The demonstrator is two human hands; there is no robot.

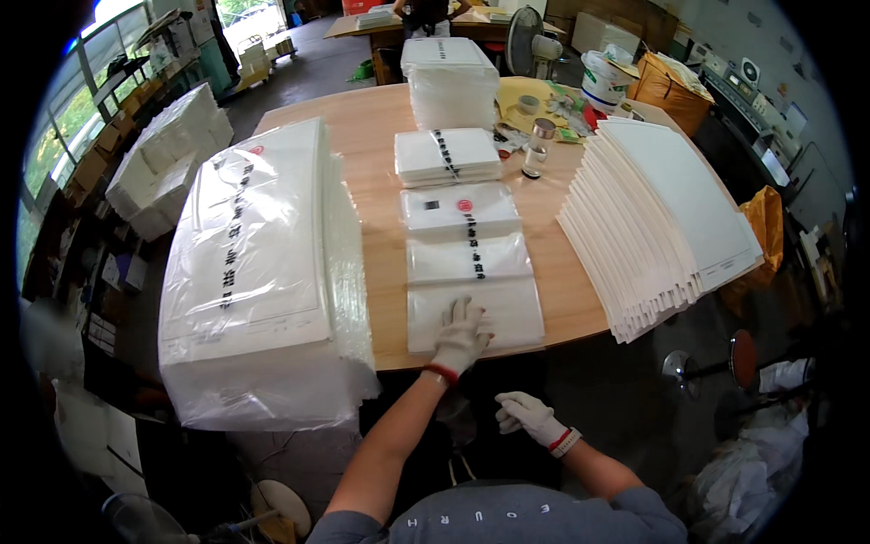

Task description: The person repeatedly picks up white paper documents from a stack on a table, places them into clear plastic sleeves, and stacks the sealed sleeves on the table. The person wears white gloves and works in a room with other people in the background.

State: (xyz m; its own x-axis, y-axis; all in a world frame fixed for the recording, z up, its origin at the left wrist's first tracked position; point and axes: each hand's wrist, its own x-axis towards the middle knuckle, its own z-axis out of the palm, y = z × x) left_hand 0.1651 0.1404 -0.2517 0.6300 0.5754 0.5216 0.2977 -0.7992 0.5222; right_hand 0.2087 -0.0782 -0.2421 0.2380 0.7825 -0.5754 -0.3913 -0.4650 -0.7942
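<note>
My left hand (462, 334), in a white glove with a red cuff, lies flat with fingers spread on the near end of a clear plastic bag (471, 272) holding a white sheet, laid lengthwise on the wooden table (372, 136). My right hand (530, 419), also gloved, hangs below the table edge with loosely curled fingers and holds nothing. A tall stack of clear bags with black print (263, 272) sits to the left. A fanned stack of white sheets (662, 227) lies to the right.
Two smaller stacks of bagged sheets (447, 156) (449, 82) stand farther back on the table, beside a small jar (536, 160), tape rolls and clutter. A fan (526, 36) and white bucket (603, 82) sit beyond. A stool (743, 354) is at the right, and a person stands at the far table.
</note>
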